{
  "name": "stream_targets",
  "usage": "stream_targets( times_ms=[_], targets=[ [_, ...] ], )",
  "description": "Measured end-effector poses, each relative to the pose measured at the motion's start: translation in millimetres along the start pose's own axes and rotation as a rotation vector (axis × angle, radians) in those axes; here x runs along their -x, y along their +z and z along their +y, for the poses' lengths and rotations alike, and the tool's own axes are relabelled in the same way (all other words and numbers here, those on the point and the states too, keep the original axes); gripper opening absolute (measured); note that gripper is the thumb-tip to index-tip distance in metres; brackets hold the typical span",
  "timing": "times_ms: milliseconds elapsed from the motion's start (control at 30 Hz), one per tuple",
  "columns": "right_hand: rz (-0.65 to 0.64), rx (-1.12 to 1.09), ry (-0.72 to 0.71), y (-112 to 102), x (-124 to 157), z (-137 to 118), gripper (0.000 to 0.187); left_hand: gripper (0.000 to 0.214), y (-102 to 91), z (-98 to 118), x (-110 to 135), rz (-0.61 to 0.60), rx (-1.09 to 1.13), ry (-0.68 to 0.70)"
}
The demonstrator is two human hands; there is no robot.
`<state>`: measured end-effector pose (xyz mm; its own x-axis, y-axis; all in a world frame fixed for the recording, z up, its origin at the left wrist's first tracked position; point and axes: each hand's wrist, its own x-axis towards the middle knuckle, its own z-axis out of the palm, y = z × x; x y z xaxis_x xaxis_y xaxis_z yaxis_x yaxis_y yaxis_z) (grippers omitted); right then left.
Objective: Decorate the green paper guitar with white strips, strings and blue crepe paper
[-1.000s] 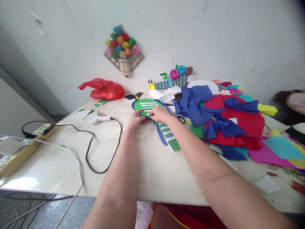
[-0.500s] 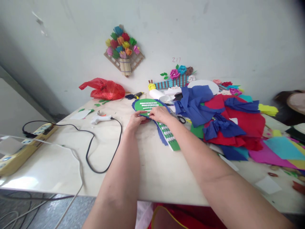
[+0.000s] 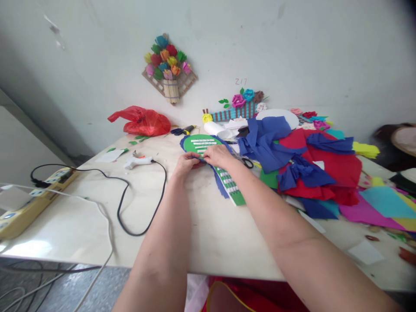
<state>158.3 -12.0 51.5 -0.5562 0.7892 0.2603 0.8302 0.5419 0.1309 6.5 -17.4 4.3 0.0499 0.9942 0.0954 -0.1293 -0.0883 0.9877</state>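
Observation:
A green paper cutout with white strips, backed by blue paper, lies flat on the white table. Its round head is at the far end and a striped green handle runs toward me. My left hand pinches the near edge of the round head. My right hand rests on the same edge, fingers pressed down on the paper right beside the left hand's fingertips.
A white glue gun with a black cord lies left of the cutout, a power strip at the far left. A red plastic bag, scissors and heaps of blue and red paper crowd the back and right.

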Motion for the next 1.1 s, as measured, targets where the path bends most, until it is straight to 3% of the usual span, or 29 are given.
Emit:
stream_targets(
  times_ms=[500, 800, 1100],
  targets=[
    [0.046, 0.044, -0.056, 4.2, -0.5, -0.6, 0.031, 0.036, 1.4, 2.7, 2.0, 0.010, 0.012, -0.008],
    [0.048, 0.032, -0.031, 7.8, -3.2, -1.4, 0.031, 0.044, 3.8, 1.0, 0.1, 0.080, -0.020, 0.004],
    [0.032, 0.007, -0.016, 8.4, -2.5, -2.1, 0.031, 0.085, 8.6, 2.1, -4.5, 0.208, -0.044, -0.053]
  ],
)
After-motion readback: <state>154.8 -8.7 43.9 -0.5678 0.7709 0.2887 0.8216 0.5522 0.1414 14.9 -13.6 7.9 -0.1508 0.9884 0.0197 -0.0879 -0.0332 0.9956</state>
